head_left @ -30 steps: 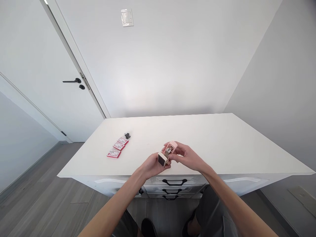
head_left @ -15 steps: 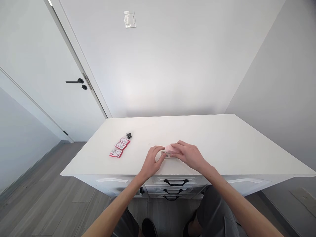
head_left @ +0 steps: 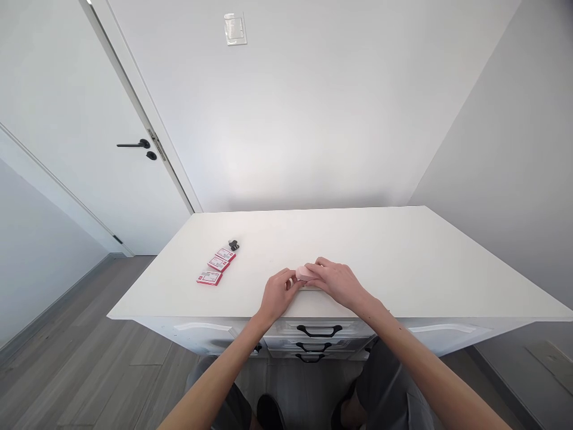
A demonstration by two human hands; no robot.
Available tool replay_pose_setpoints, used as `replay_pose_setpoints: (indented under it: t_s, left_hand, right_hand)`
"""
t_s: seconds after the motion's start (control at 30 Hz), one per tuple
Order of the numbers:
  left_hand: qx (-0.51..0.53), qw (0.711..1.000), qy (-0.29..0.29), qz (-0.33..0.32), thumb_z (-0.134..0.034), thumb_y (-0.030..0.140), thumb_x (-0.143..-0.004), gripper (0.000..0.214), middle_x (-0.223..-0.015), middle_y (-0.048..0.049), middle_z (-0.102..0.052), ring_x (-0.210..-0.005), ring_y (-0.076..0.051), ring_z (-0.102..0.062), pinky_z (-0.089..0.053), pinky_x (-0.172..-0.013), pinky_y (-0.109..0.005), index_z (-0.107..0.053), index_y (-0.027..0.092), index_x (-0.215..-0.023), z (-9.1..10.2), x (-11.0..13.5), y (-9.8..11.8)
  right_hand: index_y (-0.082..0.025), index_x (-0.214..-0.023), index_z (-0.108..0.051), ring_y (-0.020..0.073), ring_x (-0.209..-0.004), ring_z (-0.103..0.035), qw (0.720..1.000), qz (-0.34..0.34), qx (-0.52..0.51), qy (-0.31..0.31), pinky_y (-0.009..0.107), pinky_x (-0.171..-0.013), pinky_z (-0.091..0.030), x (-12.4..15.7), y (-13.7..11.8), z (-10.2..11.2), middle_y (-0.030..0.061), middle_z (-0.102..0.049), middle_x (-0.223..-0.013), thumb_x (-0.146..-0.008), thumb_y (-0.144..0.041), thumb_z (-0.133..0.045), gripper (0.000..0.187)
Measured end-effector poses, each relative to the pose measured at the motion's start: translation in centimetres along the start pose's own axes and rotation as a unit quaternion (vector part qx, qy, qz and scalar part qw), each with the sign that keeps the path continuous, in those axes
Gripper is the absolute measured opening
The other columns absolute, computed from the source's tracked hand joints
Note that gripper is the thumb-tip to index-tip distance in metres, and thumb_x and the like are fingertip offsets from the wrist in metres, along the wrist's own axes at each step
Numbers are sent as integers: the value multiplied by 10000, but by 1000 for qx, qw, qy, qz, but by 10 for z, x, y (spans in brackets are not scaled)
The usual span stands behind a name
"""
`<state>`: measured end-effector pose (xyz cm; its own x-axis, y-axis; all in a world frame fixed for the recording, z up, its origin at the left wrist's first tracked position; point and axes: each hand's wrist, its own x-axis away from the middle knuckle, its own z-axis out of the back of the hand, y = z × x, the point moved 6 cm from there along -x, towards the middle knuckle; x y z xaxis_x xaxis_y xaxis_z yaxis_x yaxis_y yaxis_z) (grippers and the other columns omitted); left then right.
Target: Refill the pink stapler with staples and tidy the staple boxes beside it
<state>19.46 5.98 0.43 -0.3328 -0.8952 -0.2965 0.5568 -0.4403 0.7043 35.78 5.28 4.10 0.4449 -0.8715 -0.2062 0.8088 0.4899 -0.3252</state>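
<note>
Pink handheld device (head_left: 303, 273), one, between the two hands at the front middle of the desk; block-like, rounded at the edges, exact kind not clear at this size. White wall (head_left: 322, 107), behind the desk. White desk (head_left: 380, 257), one, broad-topped, with drawers beneath. White door (head_left: 67, 77), one, at left. Grey plank floor (head_left: 120, 352), below. Grey trousers (head_left: 387, 382), worn by the person, at the front. Right hand (head_left: 336, 284), fingers and thumb bent narrow, holding the device by its right side. Left hand (head_left: 278, 292), fingers curled, thumb and fingertips drawn close together at the device's left end; whether they grip it or only touch it cannot be told. Dark drawer pulls (head_left: 319, 331), three, one above another, on the desk front. Black lever handle (head_left: 134, 144), one, on the door. White switch plate (head_left: 235, 28), one, high on the wall. Red-and-white boxes (head_left: 219, 264), three, flat, in a slanting row at the left of the desk. Black object (head_left: 233, 245), one, small, just beyond the farthest box.
</note>
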Motion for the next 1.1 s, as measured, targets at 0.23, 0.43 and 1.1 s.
replay_pose_setpoints:
  t_s: [0.23, 0.43, 1.1]
  left_hand:
    - [34, 998, -23, 38, -572, 474, -964, 298, -707, 21, -592, -644, -150, -485, -365, -645, -284, -629, 214, -830, -4, -3, -7]
    - [32, 998, -31, 47, -602, 468, -951, 301, -723, 21, -620, -622, -139, -488, -348, -624, -280, -602, 210, -797, -5, -3, -7]
    - [0, 999, -32, 37, -735, 497, -872, 299, -751, 1, -641, -717, -183, -589, -389, -691, -303, -783, 271, -1062, -9, -2, -7]
  right_hand:
    - [-298, -1059, -667, 169, -690, -591, 999, 11, -47, 21, 299, -591, -378, 0, 3, -3, 27, -649, -963, -1058, -443, -477, 239]
    - [-302, -1009, -667, 180, -705, -577, 993, 12, -109, 39, 317, -653, -437, 3, 9, 2, 16, -643, -933, -1042, -559, -473, 324]
    - [-211, -1066, -662, 217, -840, -698, 872, -109, -470, 78, 436, -761, -632, 43, 68, 3, 133, -694, -1256, -905, -639, -659, 458]
